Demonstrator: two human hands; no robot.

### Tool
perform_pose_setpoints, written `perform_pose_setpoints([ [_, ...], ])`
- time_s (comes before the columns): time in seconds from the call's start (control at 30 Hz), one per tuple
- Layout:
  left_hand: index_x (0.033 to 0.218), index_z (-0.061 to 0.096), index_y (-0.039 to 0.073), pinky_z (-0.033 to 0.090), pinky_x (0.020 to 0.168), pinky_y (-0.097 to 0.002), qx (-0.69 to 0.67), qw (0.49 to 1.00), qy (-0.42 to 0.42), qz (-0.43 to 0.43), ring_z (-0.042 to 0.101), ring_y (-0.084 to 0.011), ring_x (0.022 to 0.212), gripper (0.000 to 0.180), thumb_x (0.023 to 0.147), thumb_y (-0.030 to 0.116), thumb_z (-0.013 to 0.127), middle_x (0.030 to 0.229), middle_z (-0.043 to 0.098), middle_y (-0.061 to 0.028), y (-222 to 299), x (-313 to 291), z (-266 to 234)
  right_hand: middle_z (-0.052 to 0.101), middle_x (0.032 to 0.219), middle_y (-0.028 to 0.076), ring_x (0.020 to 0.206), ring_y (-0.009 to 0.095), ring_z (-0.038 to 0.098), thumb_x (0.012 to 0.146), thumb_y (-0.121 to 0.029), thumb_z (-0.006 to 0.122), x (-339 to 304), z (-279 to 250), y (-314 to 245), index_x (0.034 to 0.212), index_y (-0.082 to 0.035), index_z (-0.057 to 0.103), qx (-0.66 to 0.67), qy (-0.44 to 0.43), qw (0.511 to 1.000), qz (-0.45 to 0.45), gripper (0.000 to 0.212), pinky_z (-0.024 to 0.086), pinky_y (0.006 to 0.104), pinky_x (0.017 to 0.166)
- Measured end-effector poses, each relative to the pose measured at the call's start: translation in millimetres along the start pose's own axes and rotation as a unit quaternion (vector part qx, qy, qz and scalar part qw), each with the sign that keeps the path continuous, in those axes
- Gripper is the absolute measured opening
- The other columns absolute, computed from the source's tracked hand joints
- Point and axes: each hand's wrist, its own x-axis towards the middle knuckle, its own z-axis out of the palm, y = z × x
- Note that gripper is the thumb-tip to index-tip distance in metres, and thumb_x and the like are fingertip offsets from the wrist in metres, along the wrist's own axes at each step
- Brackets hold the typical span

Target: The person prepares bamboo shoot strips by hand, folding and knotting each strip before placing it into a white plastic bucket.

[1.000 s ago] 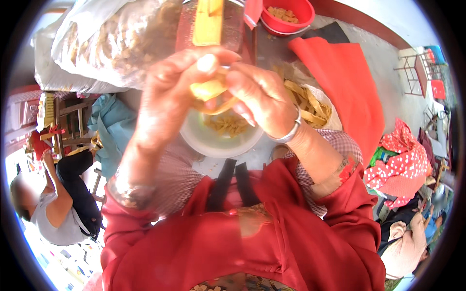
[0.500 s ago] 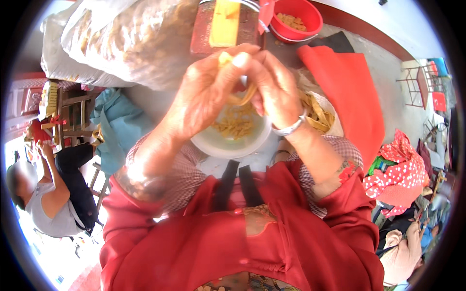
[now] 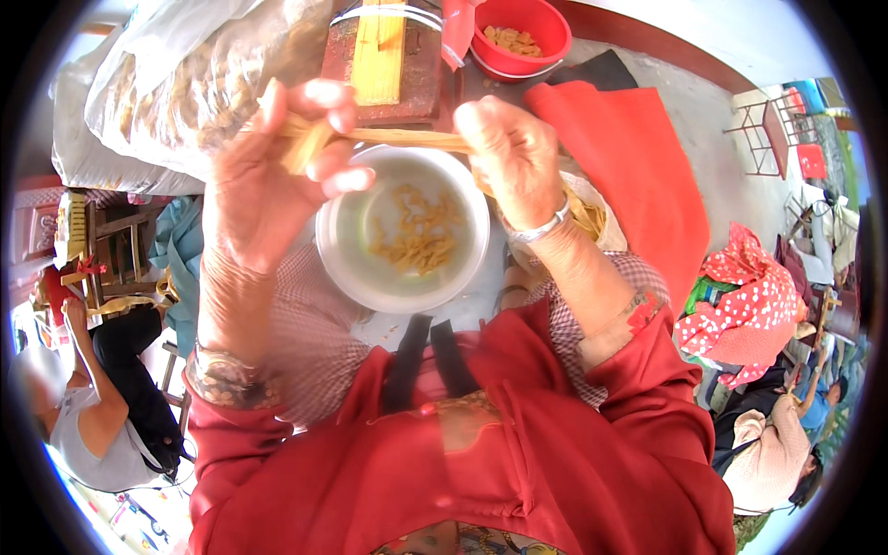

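A flat, yellowish strip (image 3: 407,139), like a dried plant strip, stretches level between my two hands. My left hand (image 3: 264,185) has its folded end among loosely curled fingers. My right hand (image 3: 514,157) is closed in a fist round the other part, and some strip hangs below it. Under the strip stands a white basin (image 3: 335,264) with small yellowish pieces (image 3: 421,236) lying in its bottom. By my right wrist, a pale bag (image 3: 610,236) holds more yellowish strips (image 3: 585,217).
Beyond the basin is a dark red board (image 3: 425,79) with a yellow wooden block (image 3: 377,65) tied on it. A red bucket (image 3: 555,37) contains small pieces. Large clear bags (image 3: 185,92) fill the far left, red cloth (image 3: 624,148) the right. People (image 3: 97,407) sit at both sides.
My hands were close together over the basin; now they are apart, the left having moved left, with the strip drawn out between them. The view has shifted slightly.
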Motion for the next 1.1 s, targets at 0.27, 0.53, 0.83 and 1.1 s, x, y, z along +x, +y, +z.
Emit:
perform_pose_setpoints([
  [0.27,0.118,0.051,-0.003,0.047,0.050,-0.0240,0.262,0.950,0.166,-0.041,0.046,-0.0097,0.054,0.059,0.093,0.049,0.039,0.087,0.056,-0.0079,-3.8,5.2,5.7,0.055,0.062,0.003,0.053,0.006,0.050,0.085,-0.025,0.064,0.6,9.1,6.5,0.081,-0.003,0.062,-0.052,-0.033,0.998,0.011,0.022,0.040,0.0233,0.048],
  [0.53,0.099,0.059,0.004,0.030,0.038,-0.0171,0.260,0.951,0.167,-0.029,0.030,-0.0015,0.041,0.023,0.090,0.025,0.054,0.060,0.045,0.0024,1.8,9.4,-1.0,0.059,0.083,0.002,0.064,0.006,0.055,0.089,-0.022,0.057,4.1,26.8,-3.6,0.098,-0.003,0.058,0.029,-0.102,0.988,0.112,0.021,0.046,0.0184,0.044],
  [0.83,0.085,0.058,0.005,0.026,0.038,-0.0187,0.156,0.970,0.180,0.043,0.028,-0.0009,0.042,0.011,0.085,0.015,0.061,0.054,0.034,0.0077,28.5,7.6,-16.6,0.051,0.061,0.009,0.056,0.016,0.049,0.090,-0.021,0.052,29.4,14.4,-19.0,0.076,0.001,0.056,-0.108,-0.163,0.980,-0.041,0.027,0.041,0.0291,0.057],
  [1.1,0.089,0.058,0.006,0.030,0.045,-0.0180,0.232,0.950,0.175,0.114,0.036,-0.0021,0.051,0.012,0.086,0.018,0.059,0.062,0.042,0.0066,38.9,62.8,-10.3,0.048,0.061,0.002,0.059,0.009,0.042,0.090,-0.028,0.054,89.4,-1.8,-24.2,0.074,0.000,0.055,-0.207,-0.056,0.967,-0.134,0.032,0.037,0.0258,0.055],
])
